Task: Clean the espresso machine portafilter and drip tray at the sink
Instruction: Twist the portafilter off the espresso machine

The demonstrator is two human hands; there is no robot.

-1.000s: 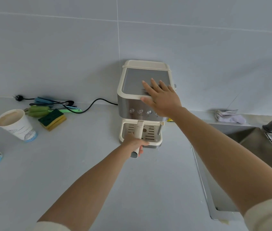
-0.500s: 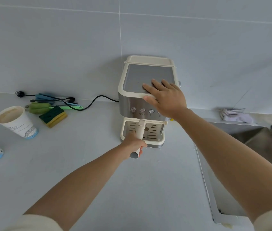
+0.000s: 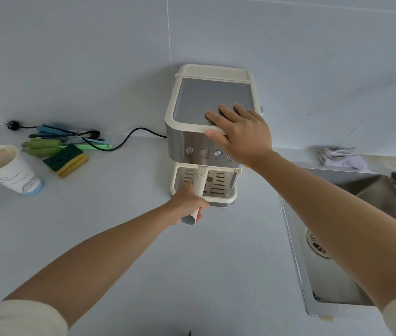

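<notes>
Two hands meet the espresso machine (image 3: 180, 141): my left hand (image 3: 187, 202) grips the portafilter handle (image 3: 198, 183) at six o'clock, my right hand (image 3: 243, 134) lies flat, fingers straight, on top.

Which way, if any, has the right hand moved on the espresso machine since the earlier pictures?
No. The right hand lies on the top front right corner of the espresso machine as before, thumb over the front rim.

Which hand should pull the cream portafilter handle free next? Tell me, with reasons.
Left. The left hand grips the cream portafilter handle; the right hand lies flat on top of the cream-and-steel espresso machine, well placed to brace it.
</notes>
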